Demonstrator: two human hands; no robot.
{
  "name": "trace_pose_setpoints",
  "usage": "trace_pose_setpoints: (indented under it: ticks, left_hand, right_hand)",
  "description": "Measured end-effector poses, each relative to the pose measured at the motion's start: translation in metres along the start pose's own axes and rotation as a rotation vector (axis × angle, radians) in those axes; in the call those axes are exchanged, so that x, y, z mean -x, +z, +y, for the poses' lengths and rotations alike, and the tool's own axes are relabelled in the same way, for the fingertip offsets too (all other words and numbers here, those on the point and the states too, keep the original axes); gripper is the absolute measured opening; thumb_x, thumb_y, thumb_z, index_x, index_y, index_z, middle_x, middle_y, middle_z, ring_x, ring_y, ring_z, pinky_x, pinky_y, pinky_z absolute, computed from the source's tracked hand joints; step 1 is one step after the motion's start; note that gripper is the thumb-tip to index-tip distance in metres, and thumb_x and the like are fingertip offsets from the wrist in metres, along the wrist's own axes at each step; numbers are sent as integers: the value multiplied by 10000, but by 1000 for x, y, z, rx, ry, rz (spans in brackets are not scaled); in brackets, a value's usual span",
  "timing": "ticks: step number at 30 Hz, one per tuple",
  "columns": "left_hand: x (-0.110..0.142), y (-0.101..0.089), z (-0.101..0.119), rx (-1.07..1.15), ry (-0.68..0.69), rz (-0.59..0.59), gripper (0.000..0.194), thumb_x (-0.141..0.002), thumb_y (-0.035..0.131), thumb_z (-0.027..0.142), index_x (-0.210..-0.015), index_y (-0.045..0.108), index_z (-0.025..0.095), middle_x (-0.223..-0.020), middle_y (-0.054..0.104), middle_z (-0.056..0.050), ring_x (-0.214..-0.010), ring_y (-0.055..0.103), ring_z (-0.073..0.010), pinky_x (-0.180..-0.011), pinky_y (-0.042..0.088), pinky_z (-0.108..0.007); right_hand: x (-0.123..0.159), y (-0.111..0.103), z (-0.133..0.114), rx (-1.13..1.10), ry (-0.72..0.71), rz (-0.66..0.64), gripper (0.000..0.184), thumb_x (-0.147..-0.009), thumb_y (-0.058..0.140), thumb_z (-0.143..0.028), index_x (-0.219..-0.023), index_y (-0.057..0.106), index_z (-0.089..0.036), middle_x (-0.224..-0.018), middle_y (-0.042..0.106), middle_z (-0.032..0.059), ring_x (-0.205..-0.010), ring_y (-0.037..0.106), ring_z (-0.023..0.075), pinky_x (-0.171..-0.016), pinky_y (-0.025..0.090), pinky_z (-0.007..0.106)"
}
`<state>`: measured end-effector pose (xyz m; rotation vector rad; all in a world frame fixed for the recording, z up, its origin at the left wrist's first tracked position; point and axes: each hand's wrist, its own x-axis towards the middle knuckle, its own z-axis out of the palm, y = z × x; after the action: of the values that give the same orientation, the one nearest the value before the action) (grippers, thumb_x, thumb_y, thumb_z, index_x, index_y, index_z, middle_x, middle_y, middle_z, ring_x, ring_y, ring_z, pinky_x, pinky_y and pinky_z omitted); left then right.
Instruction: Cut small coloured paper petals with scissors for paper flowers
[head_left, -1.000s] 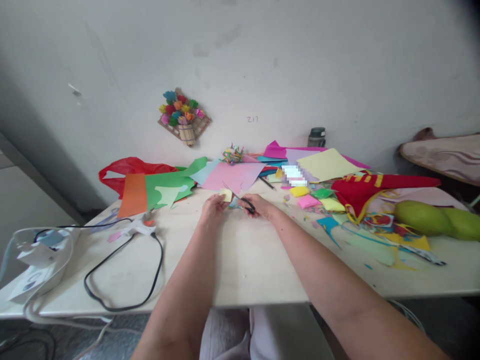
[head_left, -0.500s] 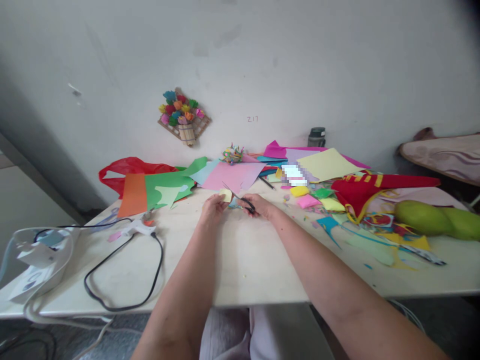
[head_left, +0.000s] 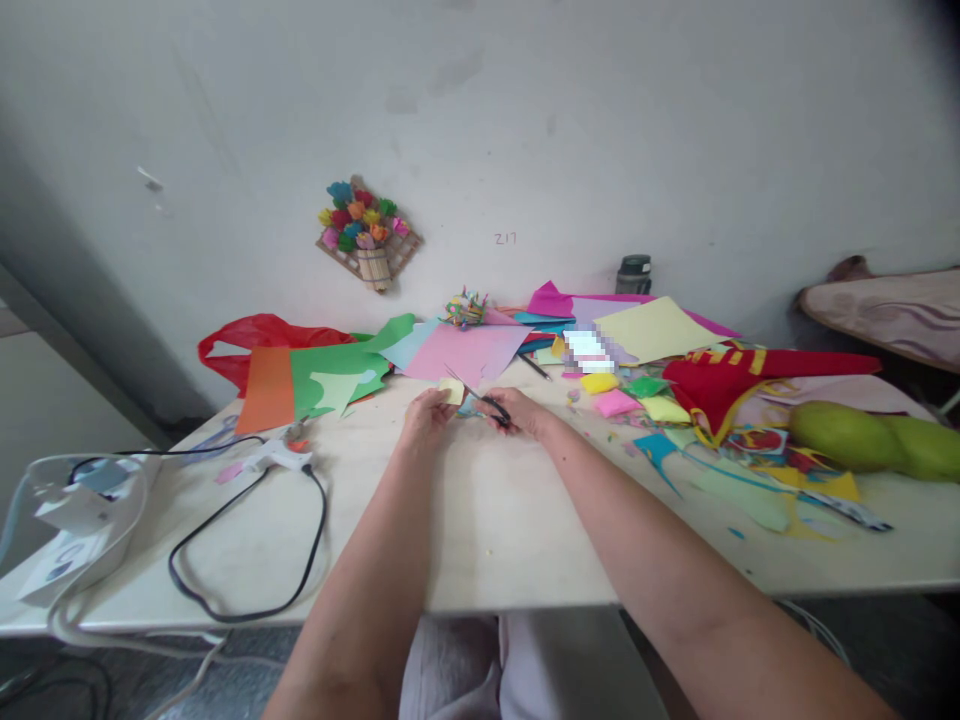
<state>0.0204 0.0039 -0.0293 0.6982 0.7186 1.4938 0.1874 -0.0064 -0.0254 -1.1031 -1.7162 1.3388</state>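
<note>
Between the fingers of my left hand point(head_left: 427, 414) is a small pale yellow piece of paper point(head_left: 452, 390). My right hand point(head_left: 519, 412) is closed around the dark handles of a pair of scissors point(head_left: 495, 408). The scissors' blades point up and left, by the paper's right edge; whether they touch it I cannot tell. Just beyond my hands lies a pink sheet point(head_left: 465, 350) on the table. A scrap of light blue paper point(head_left: 469, 404) shows between my hands.
Green paper point(head_left: 330, 365) and an orange sheet point(head_left: 268, 390) lie at left, near a black cable point(head_left: 324, 520). Several coloured packets point(head_left: 616, 402), paper scraps and a red cloth point(head_left: 720, 385) cover the right side. A bottle point(head_left: 634, 273) stands by the wall.
Almost nothing differs. Both hands keep their places, with the paper and the scissors held as before.
</note>
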Motion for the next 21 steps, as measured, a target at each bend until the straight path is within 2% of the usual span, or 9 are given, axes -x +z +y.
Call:
trace_pose_setpoints:
  ticks: [8,13,17,21]
  left_hand:
    - [0,1,0,-1,-2,13,113,-623,554,24,-681,577,118,-678,663,-55,-637,639,-142,-625,528,-243]
    - [-2,0,-1,4,1,15,136,-617,570,39,-722,585,124,-688,666,-51,-673,647,-152,-647,532,-253]
    - [-2,-2,-1,-8,5,8,111,-629,584,46,-703,581,129,-681,666,-49,-680,649,-158,-660,534,-268]
    - [-2,-2,0,-12,4,-9,76,-652,608,54,-694,581,111,-703,669,-69,-674,654,-159,-665,528,-257]
  right_hand:
    - [1,0,-1,-20,20,9,223,-781,570,-365,-731,485,-165,-441,477,-71,-287,389,41,-273,173,161]
    - [0,1,1,-45,6,37,211,-745,613,-336,-717,503,-158,-417,459,-78,-288,379,38,-289,221,153]
    - [-2,2,3,-5,18,50,234,-697,671,-327,-759,518,-161,-423,478,-74,-296,398,45,-278,216,154]
    - [0,3,1,3,49,52,249,-709,664,-347,-784,513,-164,-442,502,-64,-304,428,50,-266,211,148]
